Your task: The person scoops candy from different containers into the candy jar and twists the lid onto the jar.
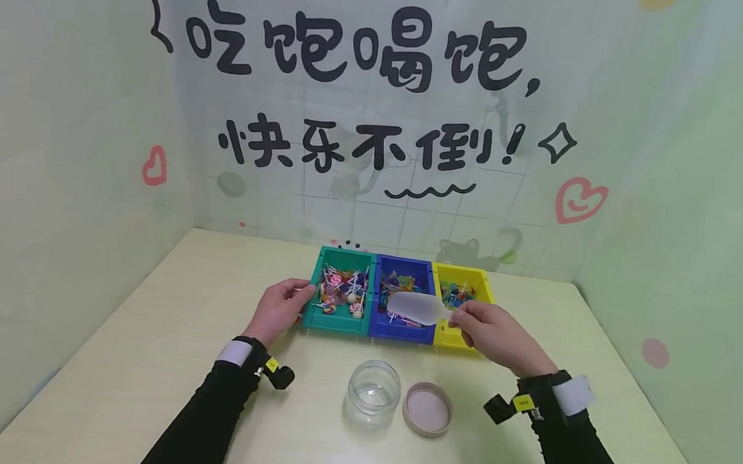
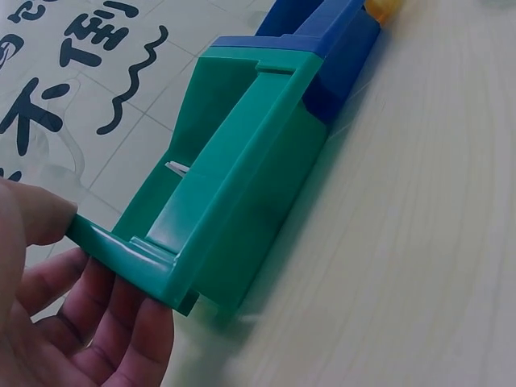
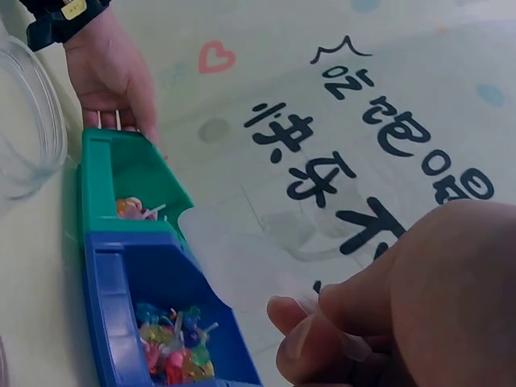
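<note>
My left hand (image 1: 278, 312) grips the left end of the green bin (image 1: 335, 323), thumb over the rim and fingers beneath it in the left wrist view. Small lollipop-like pieces (image 1: 336, 281) lie inside this bin. Between the thumb and fingers of my right hand (image 1: 500, 336), the handle of a translucent white scoop (image 1: 414, 307) is pinched. The scoop's flat blade points left and overlaps the blue bin (image 1: 403, 332) in the head view. Colourful small pieces (image 3: 173, 343) fill the bottom of the blue bin. A yellow bin (image 1: 457, 339) with blue-green pieces joins it on the right.
Nearer to me than the bins stands a clear round jar (image 1: 373, 388), its mouth uncovered. A pinkish round lid (image 1: 428, 408) lies just right of it on the pale wooden table (image 1: 292, 435). A printed wall sheet (image 1: 372, 225) rises behind the bins.
</note>
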`<state>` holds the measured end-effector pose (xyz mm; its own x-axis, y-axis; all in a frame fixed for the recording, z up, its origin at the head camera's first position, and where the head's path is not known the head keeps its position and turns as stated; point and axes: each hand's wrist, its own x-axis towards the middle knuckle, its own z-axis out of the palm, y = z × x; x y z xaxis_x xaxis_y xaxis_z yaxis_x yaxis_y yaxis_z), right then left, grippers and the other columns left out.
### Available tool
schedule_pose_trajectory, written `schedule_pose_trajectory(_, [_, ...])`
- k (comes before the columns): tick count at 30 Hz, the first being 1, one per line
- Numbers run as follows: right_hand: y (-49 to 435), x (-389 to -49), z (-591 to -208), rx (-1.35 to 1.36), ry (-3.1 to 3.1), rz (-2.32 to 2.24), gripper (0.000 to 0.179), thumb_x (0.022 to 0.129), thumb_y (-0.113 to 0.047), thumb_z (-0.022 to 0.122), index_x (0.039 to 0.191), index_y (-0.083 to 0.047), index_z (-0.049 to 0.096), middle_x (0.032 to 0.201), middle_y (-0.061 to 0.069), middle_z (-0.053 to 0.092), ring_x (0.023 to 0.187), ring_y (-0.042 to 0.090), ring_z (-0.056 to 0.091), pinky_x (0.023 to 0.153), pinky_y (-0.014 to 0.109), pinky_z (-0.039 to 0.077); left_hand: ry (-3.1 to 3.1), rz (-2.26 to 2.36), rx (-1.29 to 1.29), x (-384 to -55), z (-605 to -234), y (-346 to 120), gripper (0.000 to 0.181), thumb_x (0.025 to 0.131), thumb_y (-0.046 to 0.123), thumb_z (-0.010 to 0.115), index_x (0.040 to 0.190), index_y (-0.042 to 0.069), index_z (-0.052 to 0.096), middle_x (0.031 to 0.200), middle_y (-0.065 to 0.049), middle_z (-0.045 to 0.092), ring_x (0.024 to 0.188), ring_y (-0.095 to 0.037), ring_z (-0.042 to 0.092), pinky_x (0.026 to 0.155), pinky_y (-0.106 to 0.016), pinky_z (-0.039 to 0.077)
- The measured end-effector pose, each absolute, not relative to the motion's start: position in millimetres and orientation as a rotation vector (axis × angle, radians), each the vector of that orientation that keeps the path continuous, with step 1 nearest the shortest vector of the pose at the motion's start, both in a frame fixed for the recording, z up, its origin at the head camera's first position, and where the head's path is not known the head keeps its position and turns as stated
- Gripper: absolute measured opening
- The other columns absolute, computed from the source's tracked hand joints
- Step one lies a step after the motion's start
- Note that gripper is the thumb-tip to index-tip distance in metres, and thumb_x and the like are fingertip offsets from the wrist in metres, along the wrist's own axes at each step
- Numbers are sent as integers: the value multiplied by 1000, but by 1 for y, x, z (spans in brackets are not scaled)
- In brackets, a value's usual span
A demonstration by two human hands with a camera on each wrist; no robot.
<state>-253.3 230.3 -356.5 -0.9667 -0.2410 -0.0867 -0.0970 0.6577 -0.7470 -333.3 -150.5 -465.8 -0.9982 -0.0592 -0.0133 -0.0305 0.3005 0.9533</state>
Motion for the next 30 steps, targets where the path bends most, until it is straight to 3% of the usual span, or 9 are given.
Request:
schedule_pose_trajectory(6, [182, -270, -353, -319, 2762, -1080, 31, 116, -30, 53, 107, -6, 71, 78, 5, 54, 70, 21, 49, 64, 31, 36, -2510, -1831, 88, -333, -464, -150, 44, 114, 35, 62, 147, 7, 67, 109, -12, 67, 86, -22, 62, 73, -24, 57])
schedule_pose_trajectory(13, [132, -290, -359, -378, 2858, -845, 31, 116, -26, 53, 111, -6, 76, 93, 6, 67, 77, 22, 56, 66, 29, 43, -2522, -1835, 92, -332, -466, -150, 45, 114, 35, 61, 149, 8, 66, 111, -12, 67, 88, -23, 62, 75, -24, 56])
schedule_pose_trajectory(18, [110, -298, -359, -358, 2893, -750, 44, 113, -26, 55, 73, -11, 62, 66, -1, 51, 57, 18, 46, 55, 29, 33, -2522, -1831, 81, -331, -465, -149, 45, 114, 35, 61, 149, 8, 66, 115, -15, 68, 89, -23, 63, 75, -24, 56])
schedule_pose_trajectory(21, [99, -302, -354, -297, 2870, -772, 55, 111, -30, 59, 59, -13, 56, 55, -2, 52, 50, 20, 53, 50, 28, 34, -2525, -1824, 79, -330, -465, -150, 45, 114, 34, 61, 149, 8, 66, 114, -15, 68, 89, -23, 63, 76, -25, 57])
schedule_pose_trajectory(25, [87, -307, -348, -184, 2819, -851, 53, 110, -31, 63, 61, -11, 67, 56, 1, 64, 54, 23, 65, 50, 27, 42, -2514, -1831, 73, -330, -463, -150, 44, 114, 34, 62, 148, 7, 66, 112, -14, 68, 88, -22, 62, 76, -26, 57])
schedule_pose_trajectory(30, [79, -311, -353, -90, 2728, -974, 46, 109, -26, 62, 70, -6, 75, 62, 3, 68, 55, 20, 65, 50, 25, 47, -2500, -1851, 67, -331, -464, -151, 43, 114, 33, 62, 148, 7, 67, 114, -16, 69, 88, -22, 62, 75, -26, 56])
